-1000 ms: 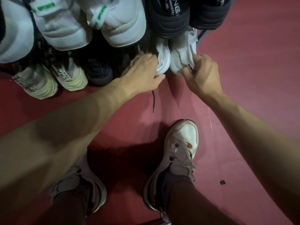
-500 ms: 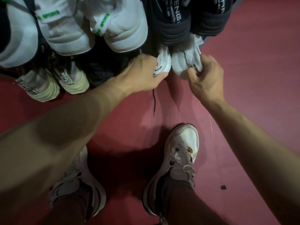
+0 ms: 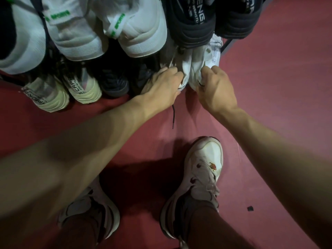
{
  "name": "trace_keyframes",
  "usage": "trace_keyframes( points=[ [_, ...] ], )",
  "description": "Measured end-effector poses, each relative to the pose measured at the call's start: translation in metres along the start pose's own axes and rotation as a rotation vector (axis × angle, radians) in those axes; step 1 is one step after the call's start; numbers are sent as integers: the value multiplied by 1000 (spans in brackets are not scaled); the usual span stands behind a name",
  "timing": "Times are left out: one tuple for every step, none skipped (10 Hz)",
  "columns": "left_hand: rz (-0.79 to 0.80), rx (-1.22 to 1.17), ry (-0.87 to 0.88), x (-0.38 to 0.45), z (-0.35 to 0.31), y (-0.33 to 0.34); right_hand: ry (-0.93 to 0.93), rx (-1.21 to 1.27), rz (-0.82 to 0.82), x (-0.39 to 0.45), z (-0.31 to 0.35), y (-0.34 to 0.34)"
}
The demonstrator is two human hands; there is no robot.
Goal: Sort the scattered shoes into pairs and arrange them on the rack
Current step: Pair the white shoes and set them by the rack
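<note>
Seating the white pair, I am gripping one shoe (image 3: 185, 69) with my left hand (image 3: 161, 85) and the other (image 3: 199, 69) with my right hand (image 3: 215, 88) — the loose black lace (image 3: 173, 115) is trailing on the floor (image 3: 269, 87), risking a snag.

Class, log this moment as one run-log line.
left hand: grips left white shoe | right hand: grips right white shoe | pair: heels outward, lower rack row, beneath black shoes

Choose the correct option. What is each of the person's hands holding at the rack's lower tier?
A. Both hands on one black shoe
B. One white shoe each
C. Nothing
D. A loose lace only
B: the left hand grips one white shoe and the right hand grips the white shoe beside it, heels toward the person.
</note>
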State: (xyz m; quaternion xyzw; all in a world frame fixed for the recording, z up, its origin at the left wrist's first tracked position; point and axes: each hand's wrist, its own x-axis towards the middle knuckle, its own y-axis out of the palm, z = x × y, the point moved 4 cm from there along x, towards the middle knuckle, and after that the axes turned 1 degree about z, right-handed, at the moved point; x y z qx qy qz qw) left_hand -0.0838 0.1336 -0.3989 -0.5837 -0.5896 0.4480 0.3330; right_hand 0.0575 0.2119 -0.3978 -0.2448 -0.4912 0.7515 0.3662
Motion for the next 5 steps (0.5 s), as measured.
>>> trace_keyframes(
  points=[
    [-1, -11, -55, 4, 1, -1, 2, -72, 29, 1, -2, 0],
    [1, 5, -74, 7, 0, -2, 31, -251, 144, 13, -1, 8],
    [-17, 5, -21, 2, -1, -7, 28, -280, 208, 20, 1, 11],
    [-37, -11, -3, -14, -3, -18, 79, -140, 161, 12, 5, -5],
    [-42, -30, 23, -35, -10, -42, 76, -64, 88, -2, 10, -30]
  ],
)
